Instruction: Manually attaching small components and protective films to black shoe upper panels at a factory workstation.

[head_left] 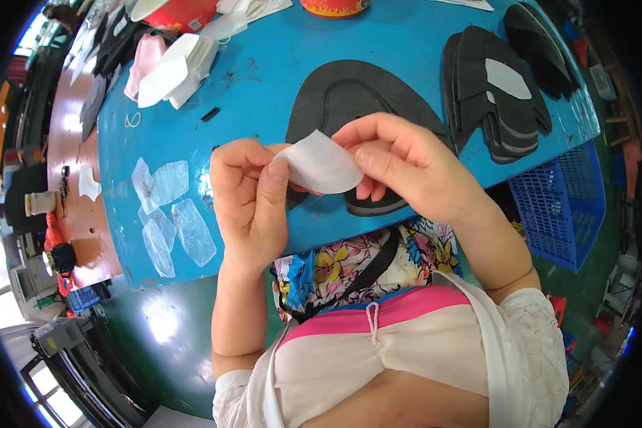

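Observation:
Between my two hands, above the near part of the table, is a small white patch with a curved edge, looking like thin fabric [322, 170]. My left hand [244, 196] pinches its left edge between thumb and fingers. At the opposite edge, my right hand [424, 167] grips it with thumb and fingertips. Beneath them lies a curved black cut piece, like a shoe upper [360, 82], partly hidden by my hands. To the left, several thin translucent sheets, like peeled backing film [194, 232], lie scattered and overlapping on the table.
The blue table [257, 78] carries a stack of black cut pieces [467, 78] at right, a white patch [508, 78] on top. White pieces [171, 71] lie far left near a red tub [182, 14]. A blue plastic crate [560, 207] stands beyond the right edge.

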Available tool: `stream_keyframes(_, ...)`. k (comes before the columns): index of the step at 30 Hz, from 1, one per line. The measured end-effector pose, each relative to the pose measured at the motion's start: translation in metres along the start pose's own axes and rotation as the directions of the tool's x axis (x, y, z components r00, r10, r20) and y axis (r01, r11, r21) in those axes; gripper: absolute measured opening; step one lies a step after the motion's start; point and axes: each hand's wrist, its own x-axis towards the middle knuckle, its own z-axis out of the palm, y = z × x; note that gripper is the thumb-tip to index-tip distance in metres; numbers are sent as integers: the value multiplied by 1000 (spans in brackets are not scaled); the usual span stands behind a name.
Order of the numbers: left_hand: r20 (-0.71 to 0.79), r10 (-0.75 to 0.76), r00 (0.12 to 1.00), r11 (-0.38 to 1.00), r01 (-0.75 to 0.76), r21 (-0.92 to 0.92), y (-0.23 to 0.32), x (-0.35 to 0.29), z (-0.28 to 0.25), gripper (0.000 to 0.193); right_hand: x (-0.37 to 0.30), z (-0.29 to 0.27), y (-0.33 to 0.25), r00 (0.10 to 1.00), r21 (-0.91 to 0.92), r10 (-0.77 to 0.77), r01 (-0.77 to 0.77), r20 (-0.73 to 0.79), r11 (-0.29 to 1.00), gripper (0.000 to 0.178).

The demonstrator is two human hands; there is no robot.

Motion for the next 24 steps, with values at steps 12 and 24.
stream_keyframes(12,-58,-63,996,938,39,-344,11,-27,-62,65,11,-8,11,944,78,-224,249,-240,965,40)
stream_keyframes(24,-1,205,979,-152,33,988,56,-43,-50,54,1,14,19,901,-132,-402,384,-164,914,14)
